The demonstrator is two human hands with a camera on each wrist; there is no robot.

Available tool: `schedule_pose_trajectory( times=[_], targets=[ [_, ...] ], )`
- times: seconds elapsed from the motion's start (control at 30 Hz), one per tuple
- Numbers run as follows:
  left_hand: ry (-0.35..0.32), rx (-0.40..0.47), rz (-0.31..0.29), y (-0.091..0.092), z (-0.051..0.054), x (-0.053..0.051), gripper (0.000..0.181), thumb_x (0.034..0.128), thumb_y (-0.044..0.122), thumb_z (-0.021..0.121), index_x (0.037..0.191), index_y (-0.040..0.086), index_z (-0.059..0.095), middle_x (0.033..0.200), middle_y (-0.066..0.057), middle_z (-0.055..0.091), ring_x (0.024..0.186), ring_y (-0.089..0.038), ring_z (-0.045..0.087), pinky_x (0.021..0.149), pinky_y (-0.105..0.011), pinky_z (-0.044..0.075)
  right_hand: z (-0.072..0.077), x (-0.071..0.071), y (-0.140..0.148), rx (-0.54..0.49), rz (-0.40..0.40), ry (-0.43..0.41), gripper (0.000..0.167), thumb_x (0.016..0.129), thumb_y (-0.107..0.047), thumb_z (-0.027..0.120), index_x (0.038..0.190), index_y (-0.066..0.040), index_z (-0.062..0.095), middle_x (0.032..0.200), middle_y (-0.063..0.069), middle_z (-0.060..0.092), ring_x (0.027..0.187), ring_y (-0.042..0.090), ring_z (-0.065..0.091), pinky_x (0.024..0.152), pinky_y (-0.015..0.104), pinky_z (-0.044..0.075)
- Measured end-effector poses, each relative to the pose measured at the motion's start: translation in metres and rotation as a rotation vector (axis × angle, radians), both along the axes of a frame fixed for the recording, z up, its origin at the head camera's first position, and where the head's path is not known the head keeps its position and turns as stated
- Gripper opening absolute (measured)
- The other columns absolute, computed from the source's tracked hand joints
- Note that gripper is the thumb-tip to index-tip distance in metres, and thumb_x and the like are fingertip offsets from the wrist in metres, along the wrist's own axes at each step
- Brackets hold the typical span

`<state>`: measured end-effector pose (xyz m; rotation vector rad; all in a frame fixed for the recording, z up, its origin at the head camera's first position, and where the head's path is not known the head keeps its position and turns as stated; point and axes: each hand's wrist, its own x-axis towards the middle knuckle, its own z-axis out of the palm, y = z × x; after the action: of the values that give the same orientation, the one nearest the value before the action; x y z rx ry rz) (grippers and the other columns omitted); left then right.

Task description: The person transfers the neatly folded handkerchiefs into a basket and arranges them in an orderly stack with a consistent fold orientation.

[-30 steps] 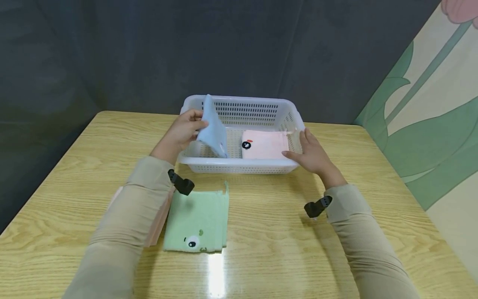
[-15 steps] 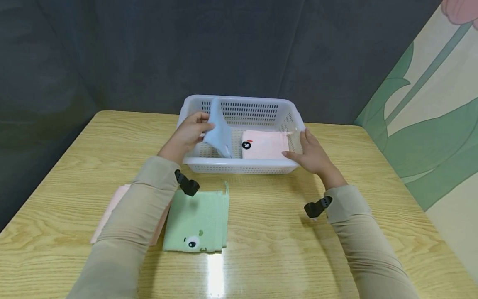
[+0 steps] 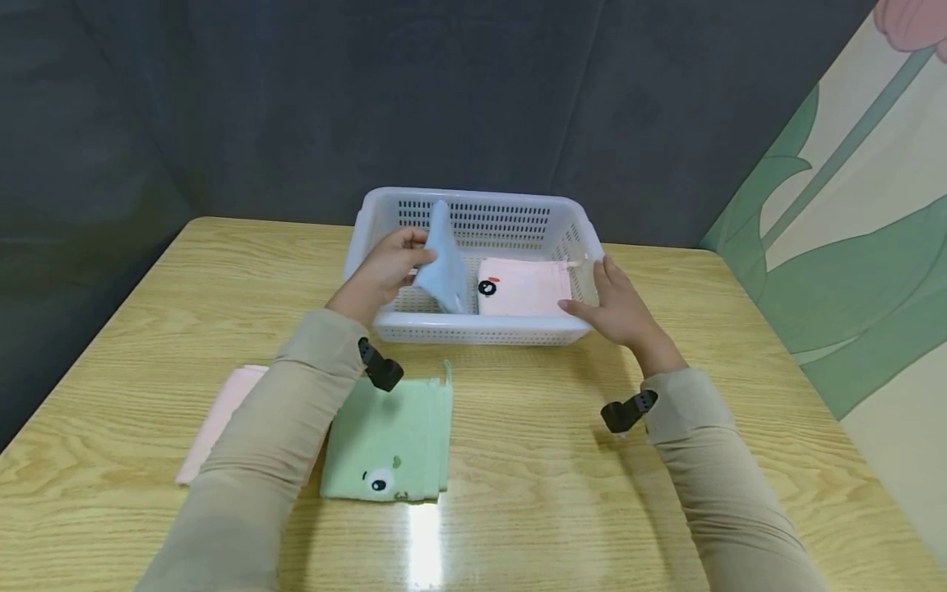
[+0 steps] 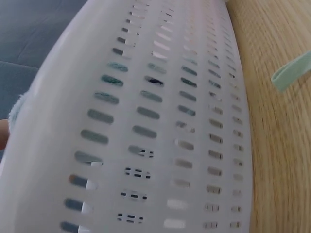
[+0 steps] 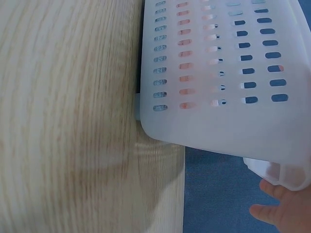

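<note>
Since the earlier frame, the left hand (image 3: 385, 267) has shifted rightward with a folded pale-blue cloth (image 3: 445, 263). It pinches the cloth nearly upright inside a white slotted plastic basket (image 3: 481, 322), near the counter's (image 3: 518, 444) far edge. The right hand (image 3: 620, 306), fingers spread, touches the basket's right end, seemingly steadying it. Unlike the head view, the right wrist view shows pink through the basket's slots.

The basket (image 3: 481, 321) is smooth, glossy plastic, the blue towel (image 3: 448, 267) matt cloth, the table (image 3: 533, 460) shiny, grained wood.
</note>
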<state>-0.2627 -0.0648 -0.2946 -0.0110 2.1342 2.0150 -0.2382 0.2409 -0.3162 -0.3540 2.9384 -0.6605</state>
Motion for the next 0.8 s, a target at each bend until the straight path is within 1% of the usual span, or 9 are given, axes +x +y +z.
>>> schedule_pose_trajectory(
  times=[0.2, 0.4, 0.63, 0.8],
  targets=[
    [0.005, 0.006, -0.007, 0.007, -0.002, -0.003, 0.026, 0.0869, 0.005, 0.049, 0.112, 0.001, 0.045, 0.100, -0.006, 0.049, 0.089, -0.019, 0.048, 0.067, -0.030, 0.037, -0.002, -0.001, 0.001, -0.013, 0.006, 0.014, 0.093, 0.082, -0.054, 0.043, 0.134, 0.006, -0.004, 0.140, 0.021, -0.012, 0.127, 0.036, -0.006, 0.098, 0.051, 0.005],
    [-0.014, -0.001, 0.000, 0.012, -0.002, -0.004, 0.025, 0.0864, 0.005, 0.050, 0.111, 0.002, 0.047, 0.098, -0.005, 0.049, 0.089, -0.019, 0.048, 0.068, -0.030, 0.036, -0.003, -0.001, 0.001, -0.016, 0.001, 0.016, 0.093, 0.082, -0.054, 0.044, 0.135, 0.005, -0.003, 0.140, 0.021, -0.010, 0.127, 0.036, -0.005, 0.098, 0.052, 0.006],
    [-0.041, -0.024, -0.006, 0.014, -0.004, -0.003, 0.029, 0.0867, 0.006, 0.050, 0.115, 0.002, 0.045, 0.110, -0.009, 0.048, 0.097, -0.022, 0.047, 0.074, -0.033, 0.037, -0.003, -0.001, 0.000, -0.010, -0.008, 0.018, 0.092, 0.082, -0.054, 0.044, 0.135, 0.005, -0.002, 0.140, 0.022, -0.008, 0.127, 0.036, -0.003, 0.098, 0.052, 0.006],
    [-0.068, -0.051, 0.000, 0.013, -0.006, -0.004, 0.030, 0.0866, 0.004, 0.049, 0.116, 0.000, 0.043, 0.115, -0.012, 0.045, 0.096, -0.023, 0.045, 0.079, -0.036, 0.037, -0.003, -0.001, 0.000, -0.008, -0.011, 0.026, 0.092, 0.081, -0.053, 0.046, 0.135, 0.006, 0.000, 0.140, 0.022, -0.006, 0.127, 0.036, -0.003, 0.099, 0.051, 0.006]
  ],
)
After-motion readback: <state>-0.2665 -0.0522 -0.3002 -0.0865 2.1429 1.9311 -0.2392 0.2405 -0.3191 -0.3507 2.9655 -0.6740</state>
